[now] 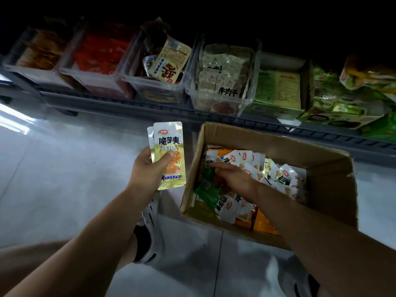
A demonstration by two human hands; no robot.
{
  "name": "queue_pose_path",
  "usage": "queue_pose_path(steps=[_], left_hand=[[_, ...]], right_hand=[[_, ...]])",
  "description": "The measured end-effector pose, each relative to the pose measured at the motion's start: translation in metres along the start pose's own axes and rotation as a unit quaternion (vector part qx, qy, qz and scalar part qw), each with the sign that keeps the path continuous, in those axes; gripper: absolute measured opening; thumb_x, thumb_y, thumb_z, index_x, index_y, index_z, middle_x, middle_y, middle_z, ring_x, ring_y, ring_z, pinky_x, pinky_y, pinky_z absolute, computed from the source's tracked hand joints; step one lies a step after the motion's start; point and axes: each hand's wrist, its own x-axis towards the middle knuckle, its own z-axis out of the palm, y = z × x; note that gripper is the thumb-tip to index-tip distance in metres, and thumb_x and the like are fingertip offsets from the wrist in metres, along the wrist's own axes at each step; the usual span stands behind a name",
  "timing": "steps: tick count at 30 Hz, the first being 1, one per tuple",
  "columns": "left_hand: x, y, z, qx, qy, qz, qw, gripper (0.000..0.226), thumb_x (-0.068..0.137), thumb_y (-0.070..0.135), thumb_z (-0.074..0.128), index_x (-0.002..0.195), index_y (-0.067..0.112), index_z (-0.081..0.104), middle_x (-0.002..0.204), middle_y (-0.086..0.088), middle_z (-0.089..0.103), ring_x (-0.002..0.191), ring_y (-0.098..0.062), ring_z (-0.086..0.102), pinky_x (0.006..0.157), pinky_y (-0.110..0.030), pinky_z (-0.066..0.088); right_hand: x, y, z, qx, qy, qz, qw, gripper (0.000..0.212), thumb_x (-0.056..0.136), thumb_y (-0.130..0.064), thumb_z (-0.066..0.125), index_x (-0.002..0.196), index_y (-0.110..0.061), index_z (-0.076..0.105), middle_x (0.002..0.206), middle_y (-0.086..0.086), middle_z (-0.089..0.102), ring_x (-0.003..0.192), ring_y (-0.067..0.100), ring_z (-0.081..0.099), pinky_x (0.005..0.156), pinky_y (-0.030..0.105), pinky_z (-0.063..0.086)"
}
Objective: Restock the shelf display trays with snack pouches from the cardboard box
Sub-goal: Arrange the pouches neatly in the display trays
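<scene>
Two yellow pouches point(169, 155) sit gripped in the left hand point(147, 168); the right hand point(233, 179), fingers loose, reaches into one cardboard box point(330, 179).

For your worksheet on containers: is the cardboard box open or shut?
Open: the cardboard box shows its pouches from above.

Dim scene, upper shelf point(192, 13) black; glare on floor point(17, 121) at left; wide-angle bending at edges
</scene>
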Motion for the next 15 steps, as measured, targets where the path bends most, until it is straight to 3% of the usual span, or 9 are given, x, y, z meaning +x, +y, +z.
queue_pose_path(steps=[3,8,10,12,15], left_hand=[[0.002,-0.004,0.002,0.008,-0.005,0.002,1.0,0.024,0.095,0.018,0.073,0.118,0.015,0.07,0.104,-0.004,0.079,0.09,-0.026,0.078,0.079,-0.045,0.063],[0.002,-0.001,0.004,0.021,-0.013,0.009,1.0,0.023,0.095,0.018,0.072,0.118,0.017,0.07,0.103,-0.002,0.08,0.09,-0.024,0.078,0.076,-0.042,0.063],[0.001,0.001,0.004,0.024,-0.013,0.01,1.0,0.022,0.095,0.018,0.071,0.117,0.017,0.07,0.102,-0.003,0.08,0.089,-0.024,0.078,0.074,-0.041,0.063],[0.0,0.002,0.005,0.028,-0.013,0.012,0.999,0.02,0.096,0.018,0.071,0.116,0.017,0.07,0.102,-0.003,0.08,0.089,-0.025,0.078,0.074,-0.041,0.063],[-0.002,0.006,0.008,0.037,-0.018,0.013,0.999,0.017,0.096,0.02,0.072,0.113,0.02,0.07,0.101,0.0,0.08,0.089,-0.023,0.078,0.077,-0.043,0.062]], right_hand=[[0.008,0.005,0.01,0.014,-0.04,0.022,0.999,0.039,0.108,-0.024,0.033,0.136,-0.035,0.057,0.138,0.003,0.055,0.094,0.024,0.069,0.066,0.029,0.054],[0.02,0.004,0.013,-0.072,-0.071,0.032,0.994,0.044,0.108,-0.036,0.031,0.149,-0.032,0.045,0.144,0.003,0.051,0.086,0.025,0.074,0.051,0.026,0.052],[0.019,0.001,0.012,-0.087,-0.07,0.013,0.994,0.043,0.104,-0.039,0.034,0.136,-0.026,0.059,0.133,0.005,0.062,0.085,0.026,0.074,0.06,0.035,0.058],[0.015,0.003,0.009,-0.048,-0.032,0.0,0.998,0.039,0.1,-0.036,0.039,0.112,-0.016,0.071,0.11,0.008,0.073,0.089,0.029,0.073,0.082,0.051,0.059],[-0.004,0.003,-0.001,-0.085,0.081,-0.027,0.993,0.029,0.104,-0.035,0.048,0.101,-0.028,0.075,0.092,-0.004,0.075,0.086,0.018,0.072,0.085,0.044,0.059]])
